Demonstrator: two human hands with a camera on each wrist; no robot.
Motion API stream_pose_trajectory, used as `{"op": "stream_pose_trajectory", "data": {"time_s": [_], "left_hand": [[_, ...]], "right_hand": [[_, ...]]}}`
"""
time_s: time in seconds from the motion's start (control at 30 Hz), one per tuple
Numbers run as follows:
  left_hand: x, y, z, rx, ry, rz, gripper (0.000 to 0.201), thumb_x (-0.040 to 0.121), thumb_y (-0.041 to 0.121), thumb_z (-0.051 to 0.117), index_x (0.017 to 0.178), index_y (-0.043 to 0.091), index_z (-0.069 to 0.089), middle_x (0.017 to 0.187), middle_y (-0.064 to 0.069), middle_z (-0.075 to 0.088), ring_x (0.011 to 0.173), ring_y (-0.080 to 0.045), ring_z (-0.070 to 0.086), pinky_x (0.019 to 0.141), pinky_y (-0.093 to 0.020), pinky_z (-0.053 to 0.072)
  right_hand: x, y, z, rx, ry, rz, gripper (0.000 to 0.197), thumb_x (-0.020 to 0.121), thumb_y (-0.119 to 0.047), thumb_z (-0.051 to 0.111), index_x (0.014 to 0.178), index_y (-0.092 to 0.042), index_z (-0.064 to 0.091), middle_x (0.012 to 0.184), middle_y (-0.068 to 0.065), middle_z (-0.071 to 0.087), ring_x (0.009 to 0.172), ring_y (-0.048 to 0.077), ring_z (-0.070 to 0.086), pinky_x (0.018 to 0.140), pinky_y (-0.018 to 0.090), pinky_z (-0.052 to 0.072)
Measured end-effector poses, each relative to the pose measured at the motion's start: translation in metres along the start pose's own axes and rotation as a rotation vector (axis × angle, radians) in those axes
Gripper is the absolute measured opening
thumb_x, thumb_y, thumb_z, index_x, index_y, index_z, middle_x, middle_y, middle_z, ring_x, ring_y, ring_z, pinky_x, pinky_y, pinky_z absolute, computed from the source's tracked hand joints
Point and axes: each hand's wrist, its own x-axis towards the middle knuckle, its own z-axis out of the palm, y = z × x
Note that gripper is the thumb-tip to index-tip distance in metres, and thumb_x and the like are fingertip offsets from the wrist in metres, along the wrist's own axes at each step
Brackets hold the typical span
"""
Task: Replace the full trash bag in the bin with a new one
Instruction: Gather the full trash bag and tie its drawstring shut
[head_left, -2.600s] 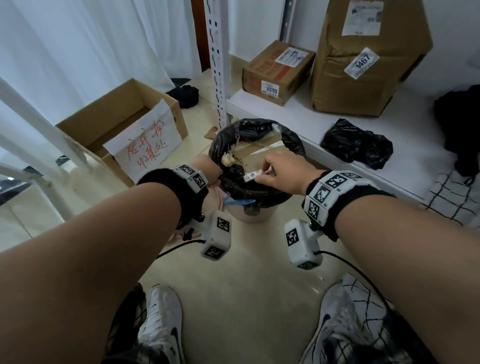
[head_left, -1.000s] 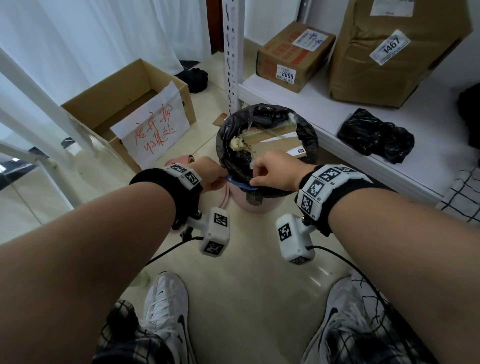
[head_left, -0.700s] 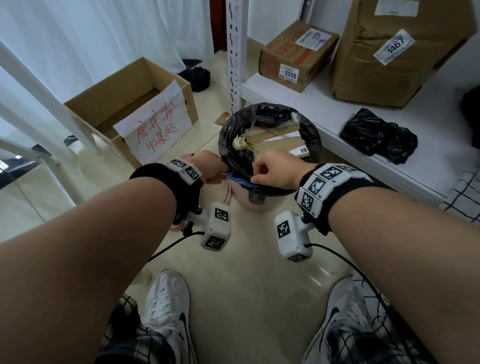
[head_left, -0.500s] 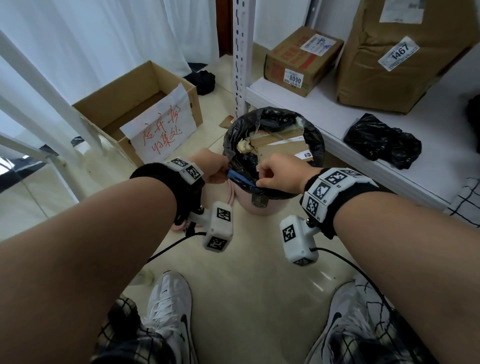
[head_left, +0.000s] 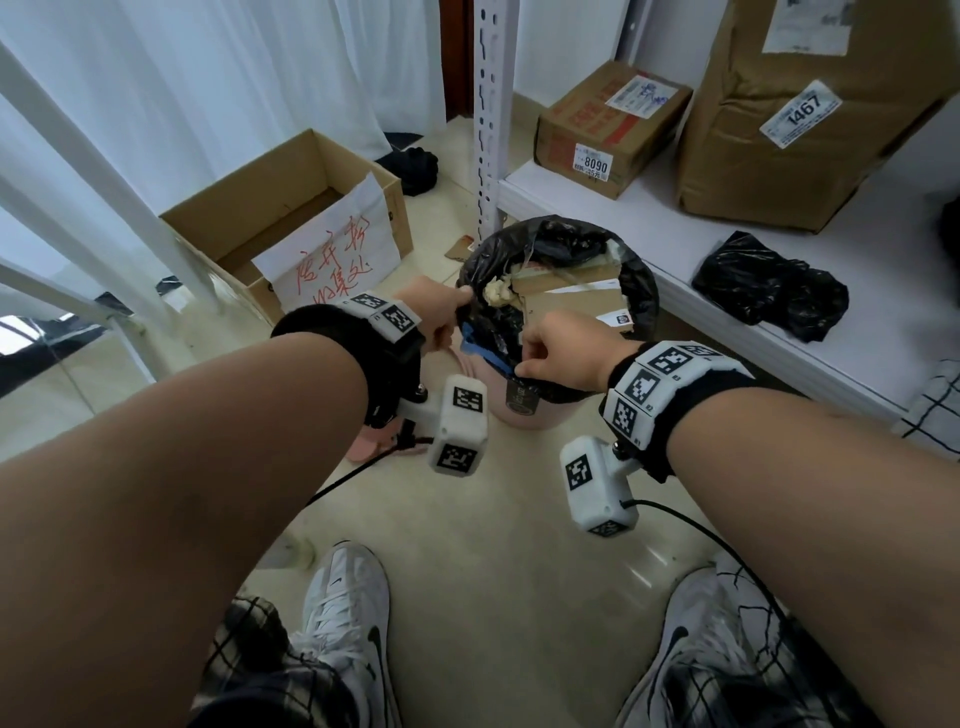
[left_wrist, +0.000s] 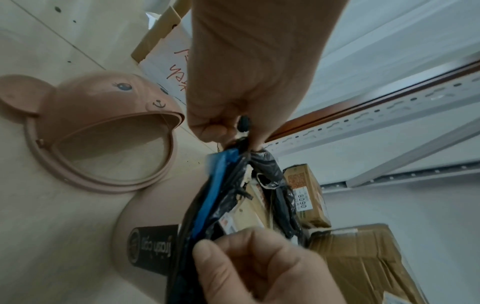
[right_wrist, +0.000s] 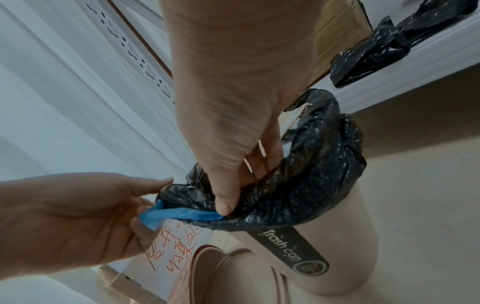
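A pink trash can (head_left: 545, 415) stands on the floor against the low shelf, lined with a full black trash bag (head_left: 639, 291) holding cardboard scraps (head_left: 566, 296). A blue drawstring (head_left: 483, 348) is stretched along the bag's near rim. My left hand (head_left: 441, 317) pinches the drawstring (right_wrist: 179, 214) at the rim's left side. My right hand (head_left: 561, 353) pinches the bag's near rim (right_wrist: 311, 185), thumb outside and fingers inside. A crumpled black bag (head_left: 769, 291) lies on the shelf.
The can's pink bear-shaped lid (left_wrist: 103, 133) lies on the floor left of the can. An open cardboard box with a paper sign (head_left: 291, 228) stands further left. A shelf post (head_left: 488, 130) and cardboard boxes (head_left: 608, 130) stand behind the can. My shoes are below.
My right hand dropped the paper label it held over the can and took the bag's near rim. My left hand rose to the left rim, drawing the blue drawstring out between both hands.
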Motion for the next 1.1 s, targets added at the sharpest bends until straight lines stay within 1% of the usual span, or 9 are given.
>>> {"op": "stream_pose_trajectory", "data": {"time_s": [0.13, 0.23, 0.47, 0.57, 0.63, 0.7, 0.8, 0.9, 1.1], "left_hand": [[0.011, -0.010, -0.008, 0.182, -0.028, -0.067, 0.037, 0.094, 0.025, 0.057, 0.062, 0.008, 0.047, 0.046, -0.003, 0.046, 0.042, -0.016, 0.036, 0.048, -0.023, 0.028], [0.005, -0.010, -0.007, 0.157, -0.025, -0.038, 0.032, 0.093, 0.019, 0.058, 0.065, 0.008, 0.047, 0.057, -0.005, 0.045, 0.046, -0.015, 0.036, 0.048, -0.024, 0.027], [0.008, -0.002, 0.001, 0.291, 0.130, 0.327, 0.034, 0.092, 0.025, 0.054, 0.061, 0.019, 0.041, 0.073, -0.007, 0.050, 0.069, -0.023, 0.048, 0.070, -0.035, 0.043], [0.006, -0.002, 0.006, 0.344, 0.156, 0.497, 0.032, 0.094, 0.022, 0.052, 0.065, 0.021, 0.037, 0.065, -0.001, 0.041, 0.059, -0.015, 0.037, 0.060, -0.029, 0.033], [0.004, 0.000, 0.007, 0.352, 0.110, 0.534, 0.021, 0.094, 0.021, 0.052, 0.075, 0.018, 0.044, 0.073, -0.006, 0.051, 0.066, -0.017, 0.047, 0.065, -0.033, 0.042], [0.001, 0.003, 0.006, 0.311, 0.051, 0.477, 0.020, 0.095, 0.019, 0.051, 0.075, 0.017, 0.045, 0.079, -0.011, 0.055, 0.072, -0.022, 0.057, 0.072, -0.037, 0.052], [-0.008, 0.006, 0.009, 0.232, -0.047, 0.312, 0.023, 0.095, 0.016, 0.051, 0.073, 0.012, 0.048, 0.072, -0.009, 0.053, 0.058, -0.017, 0.057, 0.056, -0.021, 0.050], [-0.011, 0.008, 0.011, 0.256, -0.088, 0.207, 0.013, 0.090, 0.015, 0.062, 0.082, 0.008, 0.056, 0.085, -0.010, 0.059, 0.069, -0.016, 0.059, 0.061, -0.020, 0.051], [-0.008, -0.003, 0.002, 0.330, -0.173, 0.017, 0.017, 0.090, 0.009, 0.062, 0.076, 0.003, 0.055, 0.061, -0.008, 0.062, 0.047, -0.011, 0.059, 0.063, -0.023, 0.053]], "right_hand": [[-0.007, -0.002, -0.003, -0.052, 0.008, -0.028, 0.015, 0.090, -0.024, 0.060, 0.097, -0.014, 0.069, 0.095, 0.003, 0.067, 0.086, 0.021, 0.059, 0.074, 0.030, 0.047], [-0.012, 0.003, -0.003, -0.044, 0.001, -0.036, 0.018, 0.090, -0.022, 0.060, 0.103, -0.013, 0.068, 0.098, 0.002, 0.065, 0.089, 0.019, 0.057, 0.076, 0.028, 0.046], [-0.013, 0.011, -0.002, -0.012, -0.032, 0.019, 0.021, 0.090, -0.025, 0.062, 0.107, -0.016, 0.071, 0.104, 0.004, 0.070, 0.099, 0.023, 0.061, 0.084, 0.031, 0.049], [-0.012, 0.012, -0.002, -0.015, -0.044, 0.027, 0.020, 0.089, -0.027, 0.063, 0.102, -0.016, 0.073, 0.100, 0.005, 0.070, 0.095, 0.024, 0.062, 0.082, 0.033, 0.050], [-0.011, 0.011, -0.001, -0.030, -0.063, 0.022, 0.020, 0.089, -0.027, 0.062, 0.098, -0.013, 0.073, 0.097, 0.007, 0.071, 0.093, 0.026, 0.062, 0.079, 0.033, 0.049], [-0.010, 0.007, 0.001, -0.068, -0.077, 0.022, 0.021, 0.091, -0.027, 0.060, 0.097, -0.012, 0.073, 0.093, 0.007, 0.069, 0.087, 0.026, 0.060, 0.073, 0.032, 0.047], [-0.006, -0.003, 0.006, -0.144, -0.039, 0.035, 0.022, 0.093, -0.027, 0.056, 0.096, -0.011, 0.071, 0.087, 0.007, 0.064, 0.079, 0.025, 0.054, 0.064, 0.028, 0.039], [-0.002, -0.007, 0.006, -0.192, 0.023, 0.059, 0.024, 0.094, -0.028, 0.053, 0.101, -0.011, 0.069, 0.088, 0.008, 0.062, 0.080, 0.027, 0.054, 0.065, 0.030, 0.037], [-0.009, 0.007, 0.002, -0.111, 0.098, 0.036, 0.023, 0.090, -0.038, 0.057, 0.095, -0.019, 0.070, 0.093, 0.003, 0.069, 0.089, 0.025, 0.063, 0.071, 0.029, 0.042]]}}
